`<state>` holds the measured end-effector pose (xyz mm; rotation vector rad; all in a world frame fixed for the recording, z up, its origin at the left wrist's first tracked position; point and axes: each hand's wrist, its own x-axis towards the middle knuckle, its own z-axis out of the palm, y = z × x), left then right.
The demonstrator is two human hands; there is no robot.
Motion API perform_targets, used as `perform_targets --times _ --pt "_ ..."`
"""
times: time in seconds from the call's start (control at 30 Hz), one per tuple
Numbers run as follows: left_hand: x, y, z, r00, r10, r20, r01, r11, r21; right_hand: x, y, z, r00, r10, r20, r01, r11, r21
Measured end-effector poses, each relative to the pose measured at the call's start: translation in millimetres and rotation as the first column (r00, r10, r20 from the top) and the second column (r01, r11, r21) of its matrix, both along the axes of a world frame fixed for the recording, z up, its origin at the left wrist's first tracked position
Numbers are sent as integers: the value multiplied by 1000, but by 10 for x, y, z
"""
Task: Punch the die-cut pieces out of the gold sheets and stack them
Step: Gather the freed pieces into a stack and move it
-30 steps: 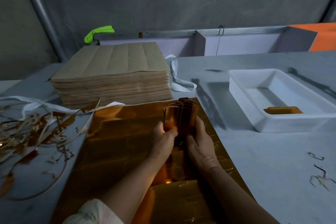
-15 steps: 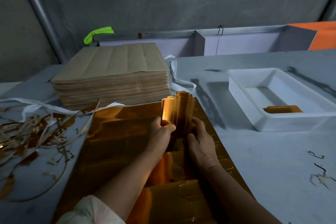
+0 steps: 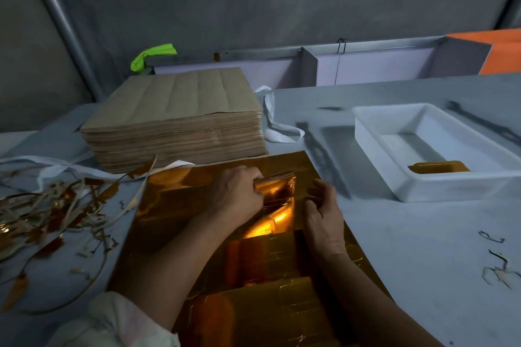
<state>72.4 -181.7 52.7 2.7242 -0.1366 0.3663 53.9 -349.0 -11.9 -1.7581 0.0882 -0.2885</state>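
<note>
A gold die-cut sheet (image 3: 180, 214) lies flat on the table in front of me. My left hand (image 3: 234, 194) grips a bundle of punched gold pieces (image 3: 277, 187) by its left end, tilted low over the sheet's far part. Just right of the bundle, my right hand (image 3: 321, 211) has its fingers loosely curled and holds nothing. A small stack of gold pieces (image 3: 438, 167) lies inside the white tray (image 3: 375, 144) at the right.
A thick pile of brown-backed sheets (image 3: 180, 124) stands behind the gold sheet. Gold and white scrap strips (image 3: 50, 211) litter the left side. Small scraps (image 3: 496, 270) lie at the right. A white strap (image 3: 270, 121) curls beside the pile.
The bundle, held upright by both hands earlier, has tipped down toward the sheet. My right hand has let go of it and moved a little to the right.
</note>
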Motion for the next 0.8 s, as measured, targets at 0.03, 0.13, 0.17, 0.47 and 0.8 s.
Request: perform_targets --times 0.03,0.13,0.17,0.47,0.8 --pt "-12 -4 -31 1000 -5 -18 6 1000 11 0 3 2 1000 0 -1 0 1000 -4" --pt "-31 -11 -127 992 -24 -120 26 999 18 -4 8 -7 1000 15 -11 -15 1000 -3" --pt "-38 -13 -142 988 -21 -151 25 999 21 -4 7 -14 1000 21 -15 -21 1000 -4" --pt "27 54 -81 938 13 -346 -107 961 -254 19 -2 -46 998 41 -41 -42 999 -6" --pt "-75 -102 -134 809 -187 -558 -515 232 -825 -10 39 55 986 151 -74 -138 978 155"
